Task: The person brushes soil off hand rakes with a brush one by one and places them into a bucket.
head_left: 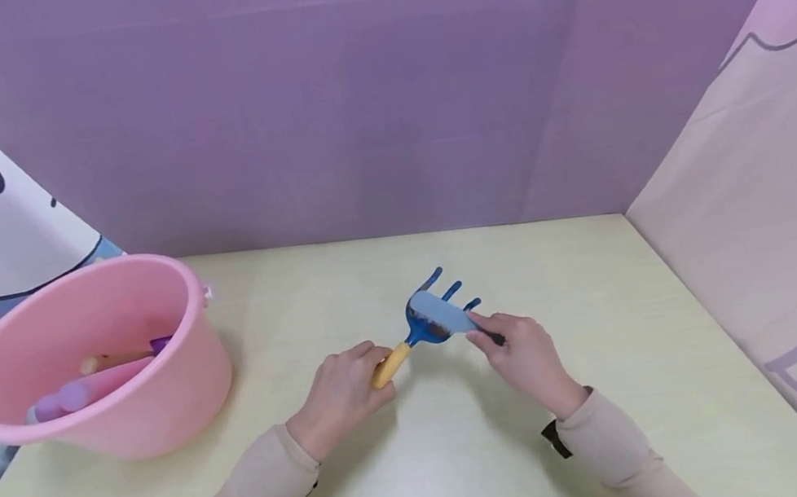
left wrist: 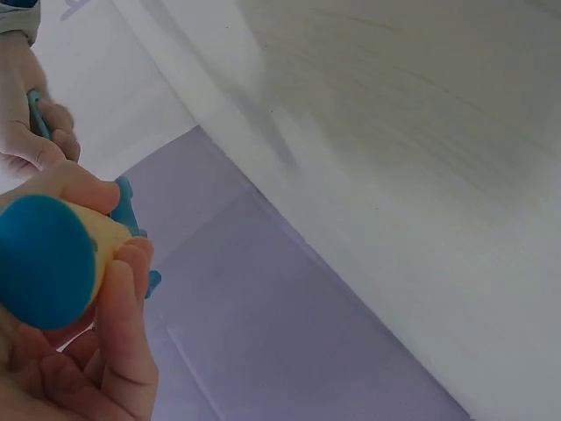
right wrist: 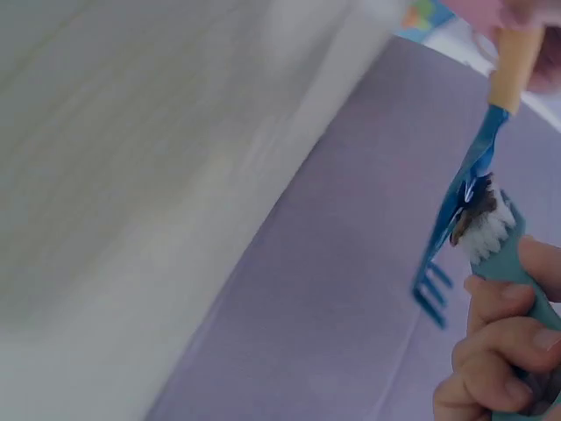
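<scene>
My left hand (head_left: 344, 390) grips the yellow handle of a blue hand rake (head_left: 418, 326), its tines pointing up and away to the right. In the left wrist view the rounded blue end of the rake's handle (left wrist: 46, 263) faces the camera. My right hand (head_left: 526, 355) holds a blue-grey scrubbing brush (head_left: 443, 311) across the rake head. From the right wrist, the brush's white bristles (right wrist: 491, 235) touch the rake's face, and their tips are brown with dirt (right wrist: 474, 209). Both tools are held above the table.
A pink bucket (head_left: 155, 420) stands on the pale table (head_left: 424, 475) at the left. Inside it lie several handled items, among them a pink one (head_left: 111, 382) and a wooden-looking handle (head_left: 112, 361). A purple wall covering (head_left: 382, 103) rises behind, with printed coverings at both sides.
</scene>
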